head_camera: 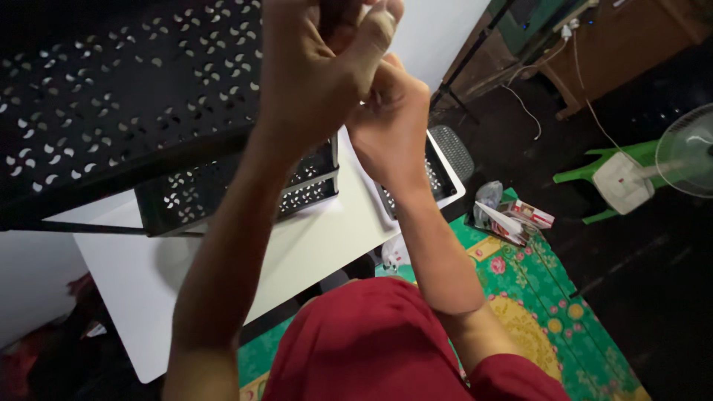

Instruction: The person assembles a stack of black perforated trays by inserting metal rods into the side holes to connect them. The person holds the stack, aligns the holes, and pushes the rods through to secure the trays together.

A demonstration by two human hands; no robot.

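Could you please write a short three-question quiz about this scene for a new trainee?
1. True or false: the left hand and right hand are raised together, touching.
2. What lies on the white table? A) black perforated metal parts B) glass jars C) folded towels
3. What colour is the patterned mat on the floor?

Key: 1 true; 2 A; 3 green, with yellow and pink patterns.

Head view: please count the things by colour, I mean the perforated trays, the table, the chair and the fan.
Black: 3 (big perforated tray, small tray, tray under the right hand)
White: 2 (table, fan)
Green: 1 (chair)
Total: 6
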